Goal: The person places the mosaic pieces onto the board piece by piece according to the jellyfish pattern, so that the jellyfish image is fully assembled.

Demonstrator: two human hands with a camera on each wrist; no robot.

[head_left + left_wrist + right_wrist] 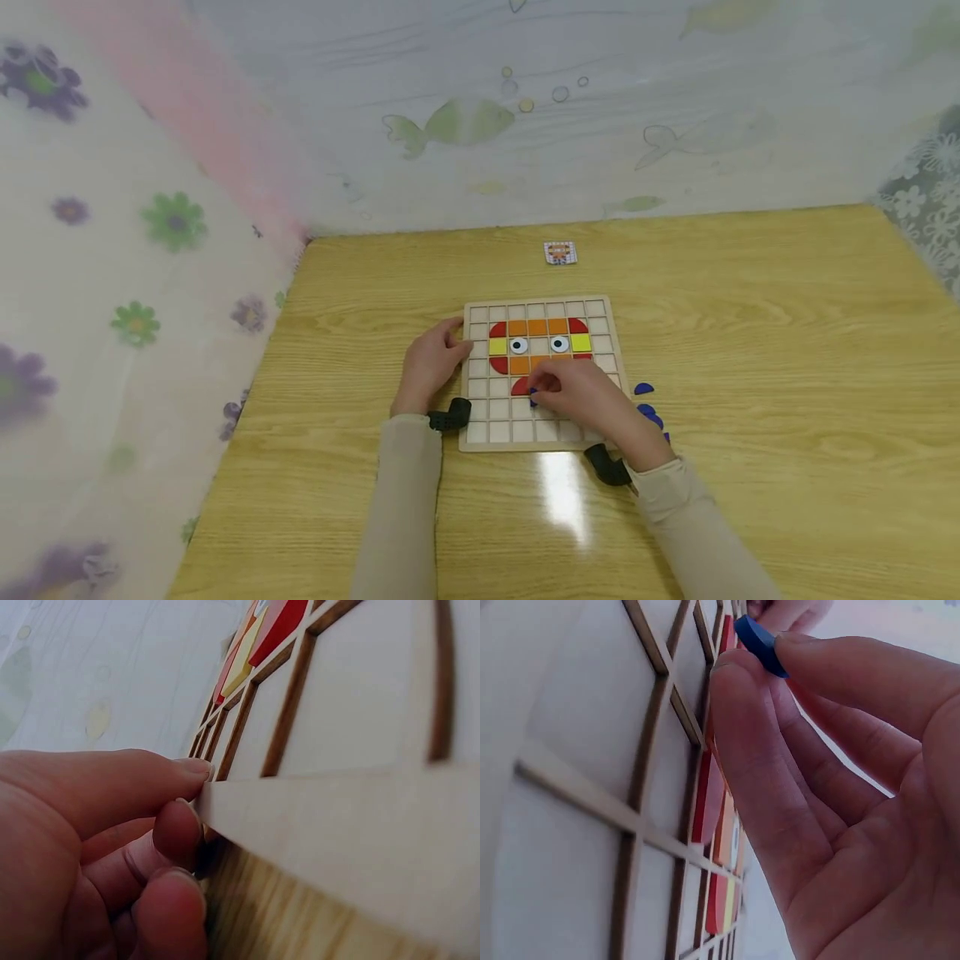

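Observation:
A wooden grid board (498, 448) lies flat on the table. My left hand (431, 367) grips its left edge, thumb (169, 769) on the rim and other fingertips against the side. Between thumb and finger, my right hand (588, 396) pinches a small blue piece (761, 646) with a curved edge. It is over the lower middle cells, beside a red curved piece (520, 387). Higher on the board sit orange squares (537, 327), yellow squares (581, 342), red corner pieces and two eye pieces (518, 345). My right hand covers some of the cells.
Several loose blue pieces (650, 414) lie to the right of the board, partly behind my right wrist. A small picture card (560, 252) lies beyond the board. Black curved wrist mounts (606, 465) jut from both wrists. Patterned walls stand behind and left of the table.

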